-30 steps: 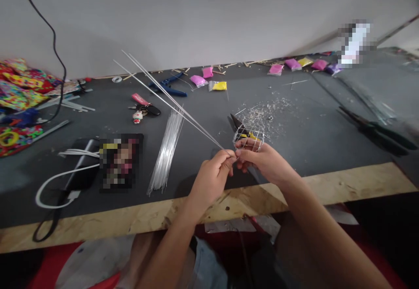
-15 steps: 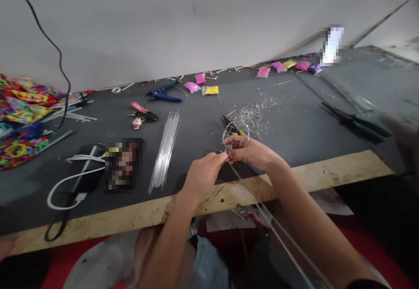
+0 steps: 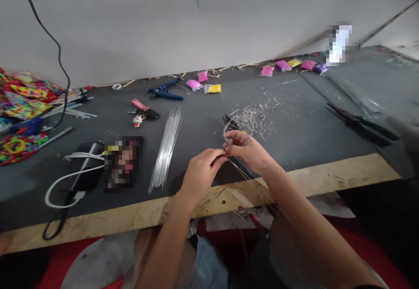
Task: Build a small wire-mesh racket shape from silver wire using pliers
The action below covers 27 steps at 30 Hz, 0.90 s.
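My right hand (image 3: 247,151) is closed around a small openwork wire piece (image 3: 228,142) with twisted, silvery strands. Against its lower end, my left hand (image 3: 203,169) pinches the wire with thumb and forefinger, the fingertips of both hands nearly meeting. Long thin wire ends (image 3: 244,172) run from the piece down toward my right forearm. Behind the right hand lie pliers (image 3: 231,122) with dark jaws and a bit of yellow handle showing; the rest is hidden. A bundle of straight wires (image 3: 166,149) lies left of my left hand.
Wire clippings (image 3: 262,115) are scattered beyond my hands. Green-handled pliers (image 3: 363,123) lie right, a blue hand tool (image 3: 165,92) at the back. Small colored packets (image 3: 268,71) line the wall. Keys (image 3: 149,113), a white cable (image 3: 59,177) and colorful wrappers (image 3: 29,97) are left. A wooden edge (image 3: 131,221) borders the table.
The long wire ends have swung closer to my right forearm. My left hand has tilted slightly, still pinching at the piece, and the right hand keeps its hold. The whole view has shifted a little.
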### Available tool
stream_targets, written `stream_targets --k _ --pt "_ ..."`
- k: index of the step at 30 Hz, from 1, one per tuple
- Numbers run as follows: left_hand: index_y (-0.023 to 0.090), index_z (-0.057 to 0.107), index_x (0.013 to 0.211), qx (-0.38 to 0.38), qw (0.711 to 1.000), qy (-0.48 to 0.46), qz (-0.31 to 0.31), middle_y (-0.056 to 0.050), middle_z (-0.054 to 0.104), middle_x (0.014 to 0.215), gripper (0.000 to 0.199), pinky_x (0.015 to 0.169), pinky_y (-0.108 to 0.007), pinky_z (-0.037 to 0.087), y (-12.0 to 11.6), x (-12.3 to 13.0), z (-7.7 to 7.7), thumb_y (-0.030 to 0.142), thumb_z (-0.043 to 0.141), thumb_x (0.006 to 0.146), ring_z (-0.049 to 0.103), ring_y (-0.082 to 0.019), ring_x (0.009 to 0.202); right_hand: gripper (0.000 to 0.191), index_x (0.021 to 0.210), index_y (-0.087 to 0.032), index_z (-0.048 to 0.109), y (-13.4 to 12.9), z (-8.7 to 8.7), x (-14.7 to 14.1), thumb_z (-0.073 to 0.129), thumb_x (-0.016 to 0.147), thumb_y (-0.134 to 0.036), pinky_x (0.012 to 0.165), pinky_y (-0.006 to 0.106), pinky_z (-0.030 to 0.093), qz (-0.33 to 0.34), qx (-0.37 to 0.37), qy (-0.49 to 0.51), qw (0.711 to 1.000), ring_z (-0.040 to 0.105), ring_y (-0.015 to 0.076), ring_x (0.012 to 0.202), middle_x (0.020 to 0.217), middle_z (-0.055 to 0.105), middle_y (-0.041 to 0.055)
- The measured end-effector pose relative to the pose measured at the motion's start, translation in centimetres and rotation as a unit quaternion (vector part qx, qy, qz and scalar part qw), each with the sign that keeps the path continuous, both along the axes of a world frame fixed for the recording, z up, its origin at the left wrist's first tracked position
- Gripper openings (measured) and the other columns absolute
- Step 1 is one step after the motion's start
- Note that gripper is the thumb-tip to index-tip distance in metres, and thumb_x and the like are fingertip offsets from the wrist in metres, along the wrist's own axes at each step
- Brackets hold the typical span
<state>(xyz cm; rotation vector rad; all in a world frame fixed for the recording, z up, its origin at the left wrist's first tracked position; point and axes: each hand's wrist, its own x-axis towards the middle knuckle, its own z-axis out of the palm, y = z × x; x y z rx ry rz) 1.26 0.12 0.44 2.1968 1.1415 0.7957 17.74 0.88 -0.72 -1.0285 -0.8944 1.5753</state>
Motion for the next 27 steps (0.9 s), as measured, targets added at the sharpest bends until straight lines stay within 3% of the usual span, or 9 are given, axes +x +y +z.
stream_targets --k 5,8,12,17,23,27 --pt "0.023 0.063 0.095 0.009 1.0 0.005 0.023 -0.003 0.069 0.091 0.017 0.076 -0.028 0.047 0.4 -0.5 -0.2 0.031 0.052 0.085 0.063 -0.015 0.082 0.033 0.096 -0.021 0.055 0.0 0.5 -0.2 0.066 0.066 -0.013 0.066 0.024 0.051 0.018 -0.037 0.016 0.999 0.059 0.0081 0.064 0.074 0.061 -0.0037" --pt "0.023 0.064 0.094 0.024 0.998 0.011 0.054 -0.003 0.07 0.087 0.017 0.073 -0.028 0.048 0.9 -1.1 -0.3 0.031 0.053 0.084 0.064 -0.015 0.078 0.029 0.097 -0.02 0.054 -0.3 0.7 -0.4 0.065 0.07 -0.02 0.061 0.027 0.053 0.061 -0.069 0.015 0.996 0.062 0.0119 0.069 0.081 0.063 0.0004" --pt "0.022 0.065 0.092 0.028 0.996 0.02 0.086 -0.003 0.07 0.085 0.016 0.071 -0.027 0.049 1.4 -1.9 -0.3 0.031 0.056 0.082 0.064 -0.014 0.075 0.021 0.093 -0.019 0.058 -1.0 0.7 -0.5 0.06 0.077 -0.032 0.046 0.024 0.051 0.14 -0.074 -0.062 0.986 0.061 0.0131 0.064 0.083 0.061 0.0042" --pt "0.022 0.066 0.091 0.029 0.994 0.02 0.107 -0.003 0.07 0.084 0.016 0.069 -0.027 0.049 1.6 -2.4 -0.2 0.032 0.058 0.08 0.064 -0.014 0.073 0.017 0.092 -0.019 0.059 -2.1 1.0 0.1 0.054 0.082 -0.032 0.043 0.021 0.049 0.212 -0.029 -0.154 0.965 0.06 0.0122 0.061 0.078 0.059 0.0028" --pt "0.022 0.065 0.09 0.018 0.994 0.013 0.109 -0.004 0.07 0.085 0.016 0.07 -0.027 0.049 1.7 -2.5 -0.1 0.032 0.057 0.081 0.063 -0.014 0.073 0.022 0.085 -0.019 0.058 -2.8 0.7 0.3 0.044 0.086 -0.036 0.036 0.018 0.039 0.176 -0.007 -0.244 0.954 0.052 0.0083 0.045 0.066 0.058 0.0004" --pt "0.021 0.058 0.103 -0.022 0.992 -0.032 0.118 -0.003 0.07 0.088 0.021 0.066 -0.024 0.048 1.5 -2.4 0.1 0.028 0.052 0.083 0.063 -0.012 0.073 0.022 0.08 -0.019 0.061 -2.9 0.7 0.1 0.045 0.086 -0.032 0.038 0.019 0.031 0.131 0.029 -0.287 0.949 0.041 0.0069 0.043 0.056 0.052 -0.0019"
